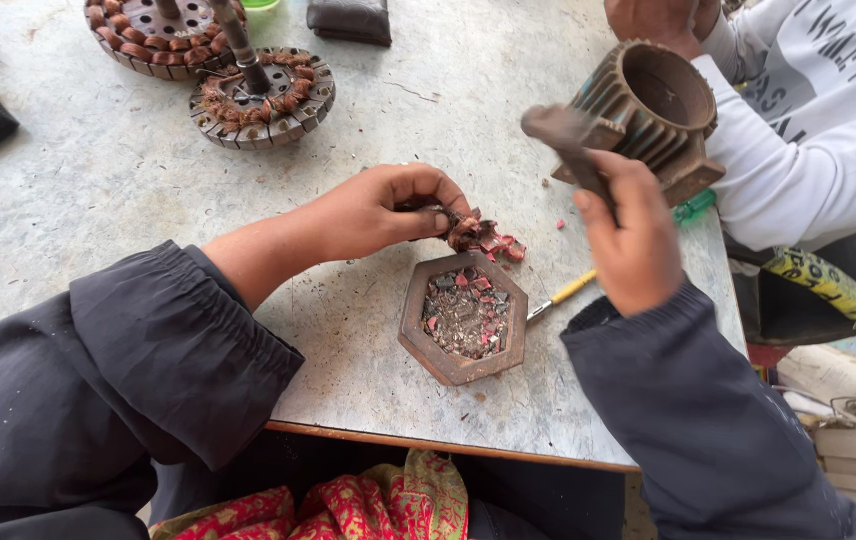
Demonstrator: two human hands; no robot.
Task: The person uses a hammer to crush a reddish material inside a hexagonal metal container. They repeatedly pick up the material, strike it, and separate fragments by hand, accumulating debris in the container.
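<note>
We sit at a worn grey table; two wound stators lie far left, a ribbed casing far right by another person's sleeve. Hexagonal tray holds small chips. Left hand pinches a scrap cluster just above the tray; right hand fists a hammer.

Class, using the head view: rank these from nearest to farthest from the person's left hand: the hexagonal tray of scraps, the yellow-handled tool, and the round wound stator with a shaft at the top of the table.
From the left hand:
1. Hexagonal tray, just below and right of the hand.
2. Yellow-handled tool, farther right, past the tray.
3. Round wound stator, up the table towards the far edge.
</note>
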